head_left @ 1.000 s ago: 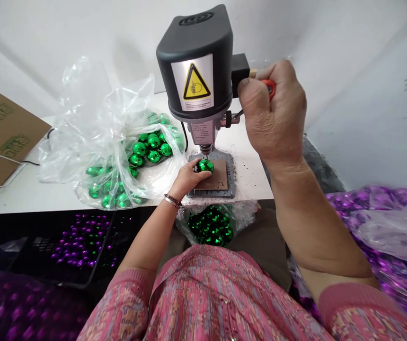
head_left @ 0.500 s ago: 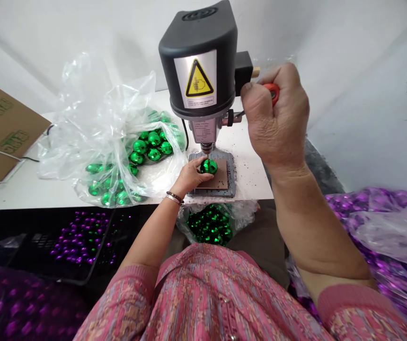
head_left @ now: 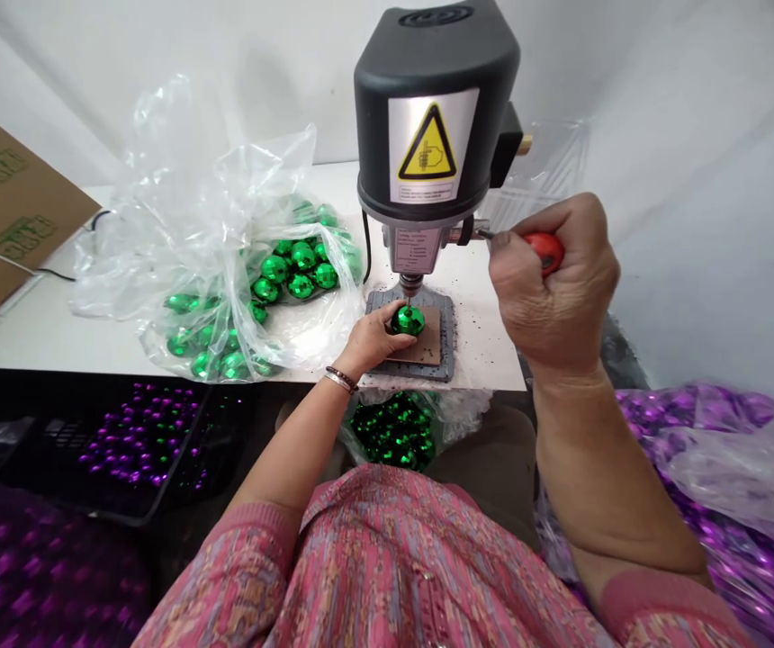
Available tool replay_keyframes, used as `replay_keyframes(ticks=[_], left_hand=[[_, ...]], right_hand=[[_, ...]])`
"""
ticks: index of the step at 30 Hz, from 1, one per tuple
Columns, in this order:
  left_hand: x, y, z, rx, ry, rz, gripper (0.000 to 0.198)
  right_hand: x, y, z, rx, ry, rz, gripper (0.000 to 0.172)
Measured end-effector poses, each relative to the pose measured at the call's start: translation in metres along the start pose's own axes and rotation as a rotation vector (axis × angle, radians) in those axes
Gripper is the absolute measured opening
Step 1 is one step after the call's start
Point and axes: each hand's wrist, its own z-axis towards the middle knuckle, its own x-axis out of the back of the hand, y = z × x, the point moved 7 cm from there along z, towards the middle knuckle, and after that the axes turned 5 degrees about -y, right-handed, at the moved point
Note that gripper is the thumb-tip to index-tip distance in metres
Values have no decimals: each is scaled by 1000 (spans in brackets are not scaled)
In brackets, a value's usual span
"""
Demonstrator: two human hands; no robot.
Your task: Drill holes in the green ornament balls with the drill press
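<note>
- Grip on the left (head_left: pixel 373 340): my fingers are curled over the shiny green ornament ball (head_left: pixel 407 320), pressing it down and holding it firmly.
- Grip on the right (head_left: pixel 555 288): clenched around the red handle (head_left: pixel 547 254) of the metal lever on the side of the bench drill (head_left: pixel 436 117).
- The ball sits on a brown pad (head_left: pixel 431 347), on the drill's grey base plate (head_left: pixel 447 346), right below the bit (head_left: pixel 410 284). The bit is at or just above the ball's top; I can't tell if they touch.
- Edges and room: the base plate sits close to the front edge of the white counter (head_left: pixel 488 364). To its right is a strip of counter scattered with dark specks (head_left: pixel 485 342), and the counter edge runs past my right forearm.
- Compared with the earlier frame, my right grip sits lower and the lever tilts further down. The ball remains under my left grip.
- Containers: a clear plastic bag (head_left: pixel 184 225) on the counter holds green balls (head_left: pixel 301 270). Another bag (head_left: pixel 461 414) just below the counter edge holds more green balls (head_left: pixel 393 432). A black crate (head_left: pixel 36 450) at my left holds purple and green balls (head_left: pixel 140 436). Purple shiny balls in plastic (head_left: pixel 731 504) are heaped at my right.
</note>
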Motion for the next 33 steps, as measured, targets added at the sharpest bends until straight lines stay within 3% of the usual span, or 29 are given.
replay_keyframes(ticks=[11, 19, 33], left_hand=[[-4, -7, 1, -33, 3, -51, 73], [-6, -10, 1, -41, 10, -78, 75], [-6, -9, -1, -47, 18, -61, 72]], right_hand=[[-5, 10, -26, 68, 31, -80, 14], [-6, 10, -35, 132, 139, -153, 14], [-19, 17, -59, 326, 284, -72, 5]])
